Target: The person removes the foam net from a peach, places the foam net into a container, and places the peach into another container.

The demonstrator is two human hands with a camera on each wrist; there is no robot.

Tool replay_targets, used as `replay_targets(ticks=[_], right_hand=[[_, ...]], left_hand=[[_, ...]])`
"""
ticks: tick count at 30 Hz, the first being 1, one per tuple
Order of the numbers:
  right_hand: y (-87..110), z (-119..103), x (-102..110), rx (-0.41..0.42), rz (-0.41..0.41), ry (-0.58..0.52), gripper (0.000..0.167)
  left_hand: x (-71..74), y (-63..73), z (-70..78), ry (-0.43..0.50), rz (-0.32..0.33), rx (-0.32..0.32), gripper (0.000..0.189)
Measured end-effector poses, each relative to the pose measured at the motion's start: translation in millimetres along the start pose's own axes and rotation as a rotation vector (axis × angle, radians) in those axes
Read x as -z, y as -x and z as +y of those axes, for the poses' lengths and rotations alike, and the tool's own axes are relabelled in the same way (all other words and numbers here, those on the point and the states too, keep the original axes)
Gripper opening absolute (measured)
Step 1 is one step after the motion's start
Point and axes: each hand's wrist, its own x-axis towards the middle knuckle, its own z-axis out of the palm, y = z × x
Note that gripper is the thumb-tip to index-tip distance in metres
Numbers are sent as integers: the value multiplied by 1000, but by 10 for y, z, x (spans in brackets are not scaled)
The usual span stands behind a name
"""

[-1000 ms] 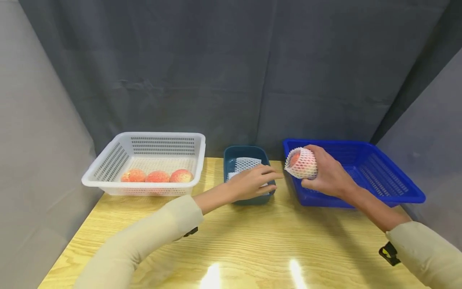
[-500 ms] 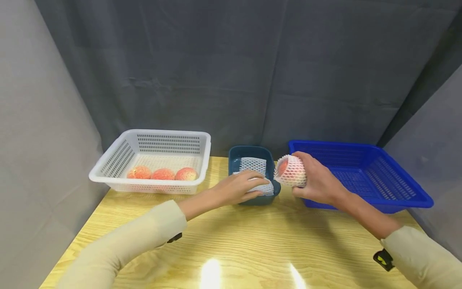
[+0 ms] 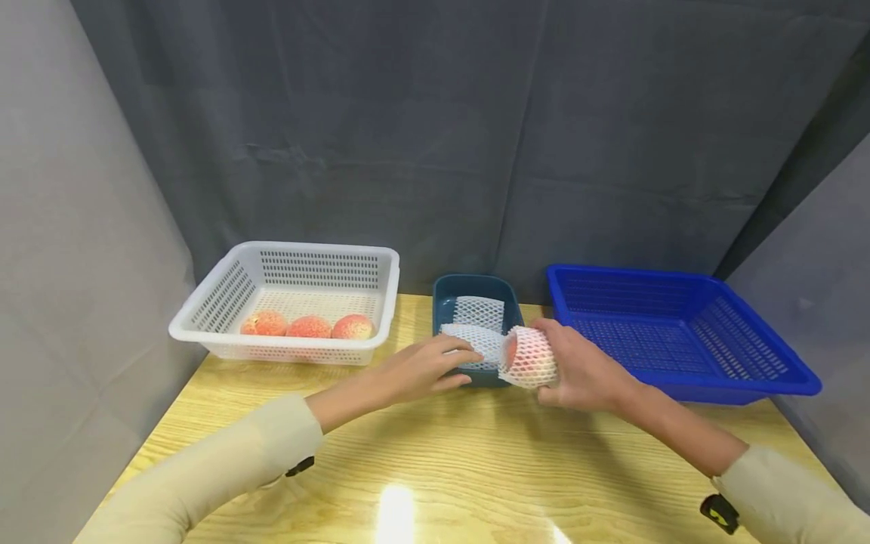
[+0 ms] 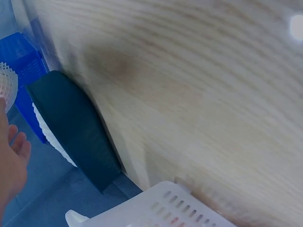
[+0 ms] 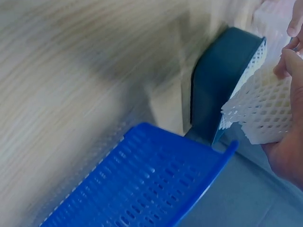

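Observation:
My right hand (image 3: 581, 370) grips a peach (image 3: 532, 361) wrapped in a white foam net sleeve, held in the air over the right front corner of a teal box (image 3: 445, 285). In the right wrist view the foam net (image 5: 265, 104) flares past the fruit on one side. Flat white foam nets (image 3: 479, 311) lie in the teal box. My left hand (image 3: 424, 369) hovers at the box's front left, fingers loosely bent with nothing between them, pointing toward the wrapped peach. In the left wrist view that hand (image 4: 12, 165) shows at the edge, beside the box.
A white basket (image 3: 282, 341) at the left holds three bare peaches (image 3: 309, 327) along its front side. At the right stands a blue basket (image 3: 680, 381), its mesh floor showing. Both stand on a wooden table (image 3: 476, 468), with a dark curtain (image 3: 408, 136) behind.
My right hand has carried the wrapped peach left and toward me, from the blue basket's edge to the teal box. The left hand has drawn back leftward from over the box.

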Motion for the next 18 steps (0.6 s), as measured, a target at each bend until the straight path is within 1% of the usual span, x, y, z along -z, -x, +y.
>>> replay_targets(ticks=[3,5,9,14,18], right_hand=[[27,-50,-43,20,-22,0,89],[43,-88,-67,28,-34,-9,86],[71,-163,-106,19,-70,-24,85],[109,-227,-163,-21,-159,-29,88],[133,-239,-228,-22,-222,-48,89]], left_hand=[[-26,46,7,-13,8,-15,34],[-43,65,11,-6,19,-27,35],[-62,97,30,10,38,-49,36],[-66,140,65,35,44,-54,36],[-64,186,82,36,36,-45,33]])
